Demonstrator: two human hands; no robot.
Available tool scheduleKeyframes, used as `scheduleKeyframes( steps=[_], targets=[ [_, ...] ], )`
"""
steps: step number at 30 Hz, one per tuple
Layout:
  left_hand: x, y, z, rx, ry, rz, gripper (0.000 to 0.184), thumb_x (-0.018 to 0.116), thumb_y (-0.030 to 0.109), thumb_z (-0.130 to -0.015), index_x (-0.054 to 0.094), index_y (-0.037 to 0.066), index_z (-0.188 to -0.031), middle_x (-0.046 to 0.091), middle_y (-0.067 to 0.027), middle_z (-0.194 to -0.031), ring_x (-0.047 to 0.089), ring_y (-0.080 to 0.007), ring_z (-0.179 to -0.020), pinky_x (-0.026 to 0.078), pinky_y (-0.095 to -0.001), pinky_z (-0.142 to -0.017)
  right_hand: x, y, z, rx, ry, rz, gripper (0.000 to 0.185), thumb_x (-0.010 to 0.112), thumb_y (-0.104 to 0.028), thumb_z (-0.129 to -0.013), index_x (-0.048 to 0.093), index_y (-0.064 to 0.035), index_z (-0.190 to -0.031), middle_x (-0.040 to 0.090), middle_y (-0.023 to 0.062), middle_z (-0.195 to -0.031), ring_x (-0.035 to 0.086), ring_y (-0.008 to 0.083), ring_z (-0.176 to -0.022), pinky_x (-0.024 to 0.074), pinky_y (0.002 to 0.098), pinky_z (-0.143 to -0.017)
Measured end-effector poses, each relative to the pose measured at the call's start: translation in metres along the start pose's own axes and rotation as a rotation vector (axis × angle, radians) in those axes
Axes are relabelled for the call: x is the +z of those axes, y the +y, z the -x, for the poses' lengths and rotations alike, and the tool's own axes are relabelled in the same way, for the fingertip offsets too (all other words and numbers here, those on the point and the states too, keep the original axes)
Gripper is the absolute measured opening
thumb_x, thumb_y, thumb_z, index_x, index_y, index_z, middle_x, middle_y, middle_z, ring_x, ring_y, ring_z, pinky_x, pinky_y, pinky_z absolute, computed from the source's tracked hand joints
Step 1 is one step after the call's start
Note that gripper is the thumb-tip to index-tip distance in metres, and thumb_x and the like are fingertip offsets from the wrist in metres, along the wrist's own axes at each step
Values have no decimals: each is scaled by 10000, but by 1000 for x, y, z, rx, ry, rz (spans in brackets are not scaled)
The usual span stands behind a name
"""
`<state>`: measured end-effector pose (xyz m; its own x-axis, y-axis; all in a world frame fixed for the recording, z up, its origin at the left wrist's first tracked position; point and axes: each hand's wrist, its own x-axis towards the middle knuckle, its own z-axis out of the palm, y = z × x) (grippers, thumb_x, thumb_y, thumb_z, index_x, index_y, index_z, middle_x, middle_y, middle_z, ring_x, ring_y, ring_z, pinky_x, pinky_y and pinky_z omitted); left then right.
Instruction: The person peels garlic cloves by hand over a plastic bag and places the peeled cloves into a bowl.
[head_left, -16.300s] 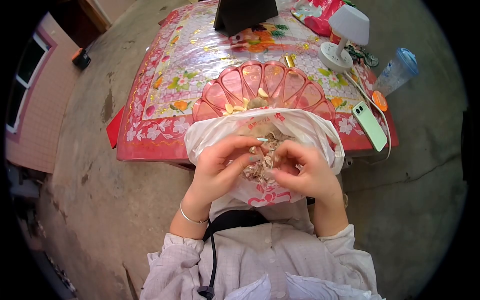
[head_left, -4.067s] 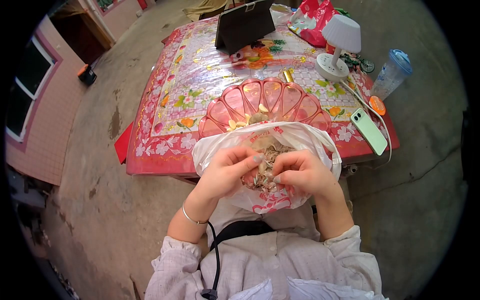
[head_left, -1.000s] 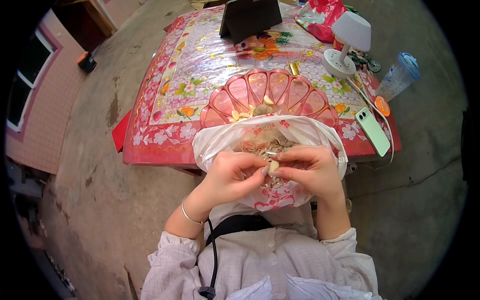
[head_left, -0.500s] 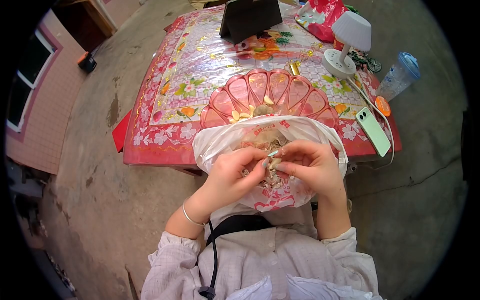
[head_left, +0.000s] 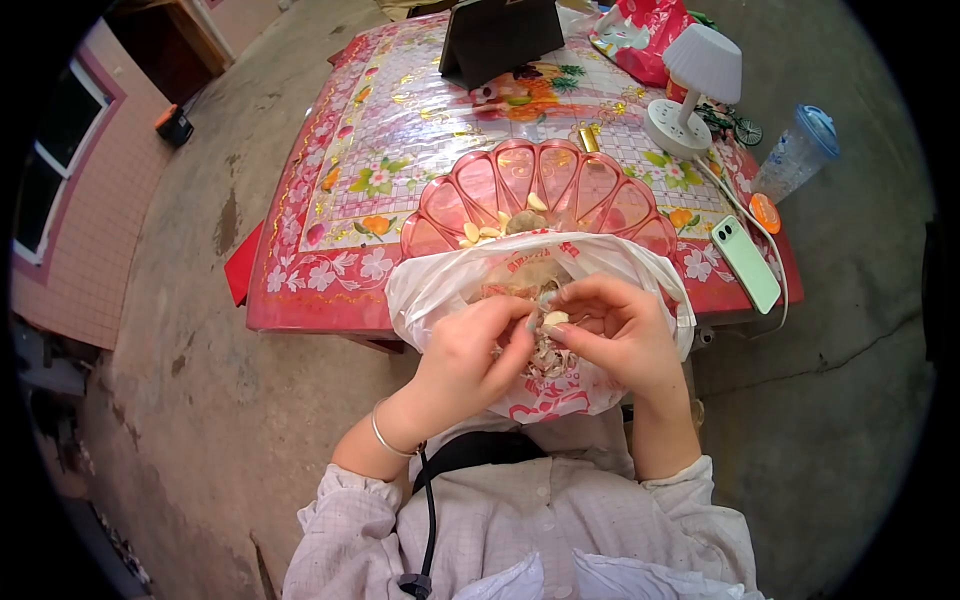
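My right hand (head_left: pixel 625 335) pinches a pale garlic clove (head_left: pixel 556 318) between thumb and fingertips. Just to its left, my left hand (head_left: pixel 475 345) has its thumb and fingertips pressed together; whatever they hold is too small to make out. Both hands are over the mouth of a white plastic bag (head_left: pixel 415 300) with red print. Inside the bag lie papery garlic skins (head_left: pixel 548 362). Behind it, a scalloped pink clear tray (head_left: pixel 450 205) carries several peeled cloves (head_left: pixel 471 232) and a brownish round lump (head_left: pixel 524 220), partly hidden by the bag.
The table has a floral cloth (head_left: pixel 330 215). On it stand a dark tablet (head_left: pixel 500 40), a white lamp (head_left: pixel 690 90), a small gold cylinder (head_left: pixel 589 139) and a pink bag (head_left: pixel 645 40). At the right edge are a green phone (head_left: pixel 747 265), a cable and a lidded cup (head_left: pixel 800 155).
My fingertips have moved slightly apart. The clove in my right hand now shows more plainly, and my left fingertips have drawn a little to the left. The bag and tray stay put.
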<state>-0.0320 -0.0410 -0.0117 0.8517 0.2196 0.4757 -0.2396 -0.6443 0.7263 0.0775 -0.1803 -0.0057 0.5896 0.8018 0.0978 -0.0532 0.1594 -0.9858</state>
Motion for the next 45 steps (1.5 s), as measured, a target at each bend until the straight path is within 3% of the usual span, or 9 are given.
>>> scheduleKeyframes(
  steps=[2,6,8,11,17,27,29,35,45],
  targets=[
    [0,3,1,-128,66,42,141,578,39,-752,555,-10,-883,584,-130,-737,591,-247,-630,471,-313,-550,0,2,1,6,40,8,224,641,20,-740,576,69,-949,619,103,-904,613,140,-818,517,235,-701],
    [-2,6,-1,-105,18,-96,170,599,45,-723,562,-7,-880,586,-139,-759,593,-253,-650,475,-318,-578,-4,0,1,22,20,-48,225,618,40,-751,581,75,-970,629,120,-911,619,159,-829,524,246,-704],
    [-1,6,-4,92,111,-71,190,621,46,-688,575,-1,-867,585,-140,-780,595,-252,-670,477,-323,-594,-5,1,1,44,15,-103,205,600,49,-763,590,68,-966,634,124,-898,624,162,-802,533,250,-680],
    [-2,2,-4,200,125,-39,229,647,40,-655,588,4,-873,582,-133,-791,594,-258,-686,479,-323,-601,-9,-1,0,85,-6,-166,207,597,37,-770,592,64,-976,633,126,-896,627,161,-774,540,249,-649],
    [-1,1,-4,264,158,-36,282,697,18,-622,609,14,-891,584,-114,-786,589,-251,-687,476,-313,-582,-12,-3,-1,118,-22,-217,200,605,15,-774,595,71,-966,636,132,-869,631,163,-728,538,242,-610],
    [-3,-2,0,315,153,-66,234,687,0,-628,617,15,-851,582,-89,-765,574,-219,-653,460,-302,-549,-11,-3,-2,169,-46,-177,183,607,11,-774,604,76,-944,642,133,-829,640,176,-709,532,239,-599],
    [-2,-1,-1,343,166,-102,220,677,-8,-636,614,12,-846,578,-88,-756,568,-220,-636,451,-299,-533,-9,-7,-2,203,2,-173,173,597,55,-749,597,95,-918,629,182,-858,640,206,-705,551,254,-570],
    [2,2,1,370,206,-173,250,630,-81,-618,607,-16,-859,573,-107,-739,547,-203,-618,437,-277,-528,-10,-5,-2,200,-9,-176,189,612,7,-771,599,78,-946,642,136,-839,645,186,-736,531,238,-600],
    [1,2,0,369,201,-174,255,630,-69,-604,610,-14,-852,577,-106,-736,547,-203,-594,436,-279,-517,-10,-4,-3,200,-5,-180,180,599,45,-752,599,93,-925,633,174,-812,642,209,-701,548,265,-597]
  ],
)
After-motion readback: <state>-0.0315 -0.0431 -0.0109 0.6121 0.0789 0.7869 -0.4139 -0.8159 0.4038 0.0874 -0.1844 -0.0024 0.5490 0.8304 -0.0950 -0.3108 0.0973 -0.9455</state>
